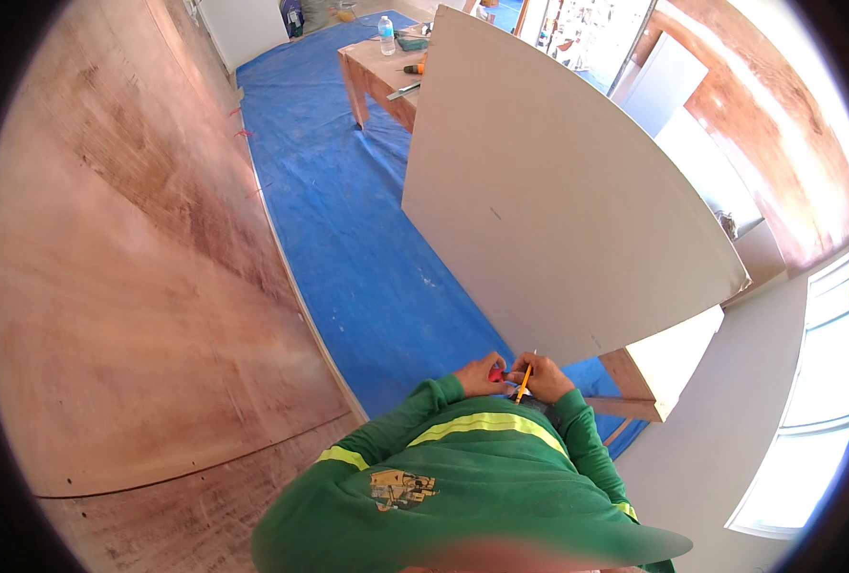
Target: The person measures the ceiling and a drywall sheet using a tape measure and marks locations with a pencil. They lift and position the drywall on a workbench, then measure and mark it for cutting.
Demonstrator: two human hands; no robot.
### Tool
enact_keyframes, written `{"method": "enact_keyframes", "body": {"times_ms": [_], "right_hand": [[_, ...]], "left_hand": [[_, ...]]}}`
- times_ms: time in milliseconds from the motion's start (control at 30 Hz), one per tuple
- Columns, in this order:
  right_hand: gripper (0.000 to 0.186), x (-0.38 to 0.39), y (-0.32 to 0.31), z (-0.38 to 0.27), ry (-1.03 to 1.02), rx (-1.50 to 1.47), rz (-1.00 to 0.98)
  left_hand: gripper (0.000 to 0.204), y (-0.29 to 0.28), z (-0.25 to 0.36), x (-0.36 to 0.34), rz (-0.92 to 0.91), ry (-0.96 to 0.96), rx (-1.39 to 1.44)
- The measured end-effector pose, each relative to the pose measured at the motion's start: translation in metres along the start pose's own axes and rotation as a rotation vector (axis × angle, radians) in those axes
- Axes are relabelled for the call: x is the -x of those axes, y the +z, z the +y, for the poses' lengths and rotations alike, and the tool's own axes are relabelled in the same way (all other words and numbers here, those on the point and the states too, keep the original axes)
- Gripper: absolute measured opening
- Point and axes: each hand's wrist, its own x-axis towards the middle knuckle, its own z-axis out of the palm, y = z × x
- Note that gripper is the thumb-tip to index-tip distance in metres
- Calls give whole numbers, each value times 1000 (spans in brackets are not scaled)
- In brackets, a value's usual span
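Note:
At my waist, in the lower middle of the head view, my left hand [479, 379] is closed on a small red object [497, 374], partly hidden by the fingers. Beside it my right hand [546, 377] is closed on a yellow pencil [525, 386], held upright at a slant. Both hands are close together over something dark at my waist. Just beyond them stands a large light-grey board [548, 191] on its edge, with a few small marks on its face.
Plywood wall [128, 315] along the left; blue sheeting [329, 239] on the floor. Behind the board, a wooden table [362, 62] holds a water bottle [386, 36] and drill [417, 70]. A wooden-sided box [677, 353] and window [792, 449] are right, more panels [668, 76] back right.

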Motion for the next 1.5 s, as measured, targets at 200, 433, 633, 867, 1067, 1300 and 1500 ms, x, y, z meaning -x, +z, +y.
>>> {"method": "enact_keyframes", "body": {"times_ms": [200,433,633,867,1067,1300,1500], "right_hand": [[23,-1,12,-22,-11,-38,2],[23,-8,11,-38,-18,112,-55],[17,-18,-17,-63,43,90,-63],[16,-11,-28,-62,96,189,-104],[31,-39,-207,-70,-100,400,342],[64,-68,-425,-119,-83,1221,957],[71,-78,-424,-80,262,1335,1052]], "left_hand": [[58,-8,-12,5,-116,64,64],[51,0,-32,3,-89,136,136],[46,-12,-41,21,-23,-91,193],[35,-3,-77,34,171,45,55],[35,20,-133,58,237,-102,17],[45,68,-217,125,426,-415,128],[50,84,-241,190,501,-596,229]]}}
